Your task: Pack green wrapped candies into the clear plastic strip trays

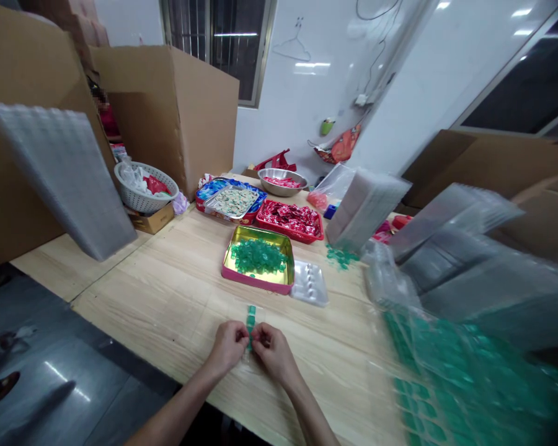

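On the wooden table, a short column of green pieces [251, 316] lies in a clear plastic strip. My left hand [230, 344] pinches at the left side of its lower end. From the right, my right hand [272, 349] has its fingers closed at the same end, almost touching the left. What sits between the fingertips is too small to make out. Beyond the hands stands a gold-lined tin [231, 255] holding loose green pieces [259, 256]. A clear moulded tray [309, 283] rests against its right side.
Behind the tin are a red basket of red packets [291, 218], a metal tray [232, 202] and a steel bowl [283, 182]. Stacked clear trays [69, 179] stand left; more stacks [367, 207] and green-filled sheets [474, 378] lie right. A white basket [144, 197] sits back left.
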A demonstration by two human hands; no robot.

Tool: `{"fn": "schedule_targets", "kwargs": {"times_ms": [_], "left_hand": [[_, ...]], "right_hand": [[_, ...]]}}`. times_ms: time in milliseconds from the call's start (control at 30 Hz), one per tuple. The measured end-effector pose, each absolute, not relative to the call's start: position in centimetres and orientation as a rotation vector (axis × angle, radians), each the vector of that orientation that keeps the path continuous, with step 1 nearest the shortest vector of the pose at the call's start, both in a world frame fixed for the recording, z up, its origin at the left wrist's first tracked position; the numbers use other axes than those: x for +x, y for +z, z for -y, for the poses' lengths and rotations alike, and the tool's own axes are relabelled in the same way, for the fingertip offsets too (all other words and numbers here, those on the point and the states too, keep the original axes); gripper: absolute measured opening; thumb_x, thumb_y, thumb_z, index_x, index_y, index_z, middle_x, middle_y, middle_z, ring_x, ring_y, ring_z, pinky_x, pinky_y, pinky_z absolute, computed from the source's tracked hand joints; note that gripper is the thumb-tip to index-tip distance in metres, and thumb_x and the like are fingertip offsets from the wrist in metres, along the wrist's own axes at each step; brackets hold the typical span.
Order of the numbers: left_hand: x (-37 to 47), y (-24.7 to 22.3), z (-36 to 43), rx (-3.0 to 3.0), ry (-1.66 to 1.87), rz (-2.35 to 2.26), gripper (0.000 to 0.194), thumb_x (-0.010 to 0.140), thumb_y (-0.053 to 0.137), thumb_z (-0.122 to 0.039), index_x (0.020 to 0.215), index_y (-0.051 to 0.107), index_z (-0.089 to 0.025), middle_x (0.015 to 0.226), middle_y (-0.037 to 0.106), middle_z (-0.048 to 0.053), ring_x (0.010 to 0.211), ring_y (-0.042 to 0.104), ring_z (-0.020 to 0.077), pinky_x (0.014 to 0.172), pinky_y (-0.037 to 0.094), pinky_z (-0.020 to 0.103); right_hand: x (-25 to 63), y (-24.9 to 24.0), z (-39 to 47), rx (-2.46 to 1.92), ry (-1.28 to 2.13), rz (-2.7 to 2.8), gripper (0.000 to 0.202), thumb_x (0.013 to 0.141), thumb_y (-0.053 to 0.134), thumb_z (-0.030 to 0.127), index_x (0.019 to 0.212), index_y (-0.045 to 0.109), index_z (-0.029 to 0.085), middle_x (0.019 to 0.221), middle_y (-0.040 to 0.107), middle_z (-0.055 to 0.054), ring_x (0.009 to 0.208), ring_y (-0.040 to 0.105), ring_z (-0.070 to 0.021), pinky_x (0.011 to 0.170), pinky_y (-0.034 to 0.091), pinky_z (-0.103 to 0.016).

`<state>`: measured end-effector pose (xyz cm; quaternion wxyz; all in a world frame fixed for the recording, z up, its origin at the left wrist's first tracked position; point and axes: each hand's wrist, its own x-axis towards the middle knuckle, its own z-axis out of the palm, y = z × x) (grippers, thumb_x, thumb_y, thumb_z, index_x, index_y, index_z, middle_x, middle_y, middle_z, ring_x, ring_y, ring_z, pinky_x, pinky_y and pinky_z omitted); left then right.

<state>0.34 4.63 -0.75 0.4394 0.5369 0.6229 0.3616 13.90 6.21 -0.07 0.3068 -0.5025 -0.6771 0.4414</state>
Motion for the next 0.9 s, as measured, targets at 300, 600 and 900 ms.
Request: {"fn": "schedule_targets", "kwargs": {"times_ms": [300, 600, 900], "left_hand": [[0.2, -1.1, -4.3, 1.455, 0.873, -1.588, 0.017, 0.058, 0.051, -0.007, 0.068, 0.064, -0.013, 0.063, 0.058, 0.001, 0.059, 0.054, 0.0132, 0.057, 0.041, 0.023], [0.2, -0.7, -4.3, 1.474, 0.832, -1.613, 0.026, 0.054, 0.046, -0.001, 0.068, 0.063, -0.014, 0.058, 0.056, -0.002, 0.058, 0.052, 0.0125, 0.058, 0.040, 0.022], [0.5, -1.1, -4.1, 1.398, 0.850, -1.620, 0.020, 0.056, 0.051, -0.006, 0.069, 0.064, -0.016, 0.065, 0.059, 0.001, 0.064, 0.054, 0.0153, 0.062, 0.042, 0.026]], "right_hand": [[14.3, 0.6, -5.3, -1.454, 0.914, 1.999, 0.018, 0.070, 0.043, 0.015, 0.066, 0.060, 0.017, 0.064, 0.061, -0.004, 0.062, 0.055, -0.0168, 0.059, 0.038, -0.025], [14.1, -1.0, -6.2, -1.379, 1.377, 1.665, 0.009, 0.062, 0.047, 0.019, 0.066, 0.055, 0.017, 0.053, 0.056, 0.001, 0.049, 0.051, -0.0134, 0.048, 0.037, -0.022], [13.7, -0.5, -6.2, -1.488, 0.932, 1.890, 0.010, 0.058, 0.043, 0.015, 0.059, 0.052, 0.020, 0.054, 0.056, -0.002, 0.053, 0.052, -0.0160, 0.051, 0.037, -0.024]]}}
